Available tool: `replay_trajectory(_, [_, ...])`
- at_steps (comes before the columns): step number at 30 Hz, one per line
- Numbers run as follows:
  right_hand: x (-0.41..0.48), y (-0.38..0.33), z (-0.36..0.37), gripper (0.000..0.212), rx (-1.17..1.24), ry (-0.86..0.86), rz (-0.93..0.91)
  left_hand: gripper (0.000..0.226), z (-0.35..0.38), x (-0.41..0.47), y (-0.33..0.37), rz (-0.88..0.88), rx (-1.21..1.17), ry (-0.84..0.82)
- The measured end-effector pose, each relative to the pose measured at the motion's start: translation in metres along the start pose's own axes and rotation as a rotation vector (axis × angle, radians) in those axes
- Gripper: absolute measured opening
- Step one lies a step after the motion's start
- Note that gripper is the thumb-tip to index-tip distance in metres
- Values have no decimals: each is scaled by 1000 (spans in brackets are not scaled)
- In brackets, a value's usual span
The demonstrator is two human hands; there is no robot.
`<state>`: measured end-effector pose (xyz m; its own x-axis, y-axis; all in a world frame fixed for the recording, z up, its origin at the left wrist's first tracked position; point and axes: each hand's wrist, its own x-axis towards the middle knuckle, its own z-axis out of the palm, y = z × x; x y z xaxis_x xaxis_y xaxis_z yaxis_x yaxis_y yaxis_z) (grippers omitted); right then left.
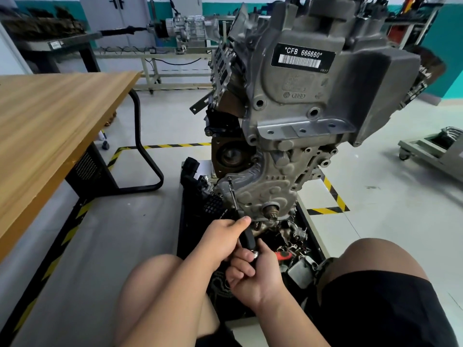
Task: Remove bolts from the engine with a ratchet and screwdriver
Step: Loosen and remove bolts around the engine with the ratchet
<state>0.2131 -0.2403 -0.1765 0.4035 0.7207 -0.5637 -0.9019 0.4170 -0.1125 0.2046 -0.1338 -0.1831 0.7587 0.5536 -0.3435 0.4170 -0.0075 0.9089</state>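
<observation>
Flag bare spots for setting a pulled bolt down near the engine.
Free: the wooden tabletop, bare in view, left of the engine; the grey floor between table base and black tray. Crowded: the tray under the engine, full of parts, where the left hand and right hand hold the screwdriver.

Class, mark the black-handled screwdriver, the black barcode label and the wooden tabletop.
black-handled screwdriver (233,196), head view, on its metal shaft.
black barcode label (302,58), head view, label's centre.
wooden tabletop (50,126), head view, bare top surface.

Bright, even light; wide-angle distortion at edges.
</observation>
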Motion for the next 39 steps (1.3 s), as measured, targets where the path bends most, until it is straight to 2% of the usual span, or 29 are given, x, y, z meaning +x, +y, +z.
replay_trajectory(2, [0,0,-1,50,-166,94,-108,46,2,0,0,5,-28,29])
replay_trajectory(4, [-2,-3,0,44,-479,213,-325,48,5,0,0,18,-47,52])
replay_trajectory(5, [-5,-5,0,40,-744,285,-486,49,6,0,0,29,-47,63])
replay_trajectory(7, [-8,-10,-5,30,-1450,395,-810,48,7,2,-1,46,-54,76])
replay_trajectory(8, [-7,-10,-9,34,-1758,410,-888,45,7,2,-1,46,-64,77])
replay_trajectory(9, [-4,-9,-11,41,-1917,421,-905,42,6,3,-1,47,-67,78])
replay_trajectory(10, [-2,-8,-11,45,-1961,428,-887,41,5,3,-1,52,-60,79])
replay_trajectory(12, [0,-3,-10,40,-1765,369,-855,46,1,1,-1,59,-47,81])
replay_trajectory(14, [1,6,-3,32,-1303,253,-811,48,-4,-2,1,45,-30,90])
replay_trajectory(16, [3,14,4,34,-787,228,-620,51,-7,-7,3,-10,-29,56])
replay_trajectory(19, [0,15,9,43,-230,133,-255,49,-8,-14,3,-133,-109,-109])
replay_trajectory(21, [0,12,8,46,-7,60,-72,42,-9,-16,2,-150,-129,-142])
replay_trajectory(23, [0,10,5,50,77,26,3,39,-9,-16,1,-116,-94,-101])
replay_trajectory(28, [3,11,3,49,67,22,2,38,-7,-12,-1,-48,-42,-6])
replay_trajectory(31, [3,12,3,42,-105,122,-130,42,-5,-11,-2,50,66,45])
replay_trajectory(35, [3,8,-1,32,-732,341,-552,48,-2,-7,-4,196,224,143])
replay_trajectory(37, [3,5,-6,27,-1127,337,-760,50,-2,-3,-4,228,282,202])
replay_trajectory(39, [3,2,-11,39,-1551,343,-836,50,-2,0,-5,218,275,194])
